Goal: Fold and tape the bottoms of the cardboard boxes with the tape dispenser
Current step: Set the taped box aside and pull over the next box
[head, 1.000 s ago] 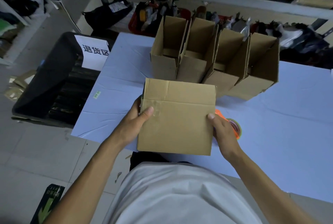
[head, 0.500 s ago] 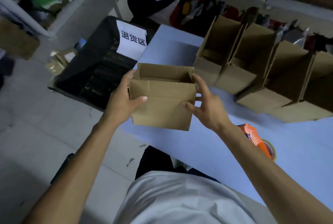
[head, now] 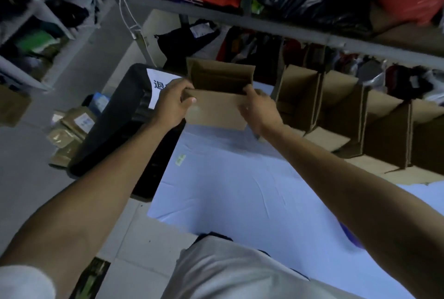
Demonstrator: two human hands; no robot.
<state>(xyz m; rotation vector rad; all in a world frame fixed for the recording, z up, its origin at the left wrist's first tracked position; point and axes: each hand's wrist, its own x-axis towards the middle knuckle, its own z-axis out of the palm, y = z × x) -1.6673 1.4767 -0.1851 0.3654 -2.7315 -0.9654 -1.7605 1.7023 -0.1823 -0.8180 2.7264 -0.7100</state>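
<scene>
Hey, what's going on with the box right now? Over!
Left hand and right hand grip the box, held up. Box row beside it. Nothing blocking.

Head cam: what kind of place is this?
Probably a warehouse packing or returns station. Metal shelving is stuffed with bagged goods, a row of boxes stands open on the table, and both hands, left hand and right hand, hold another box.
</scene>
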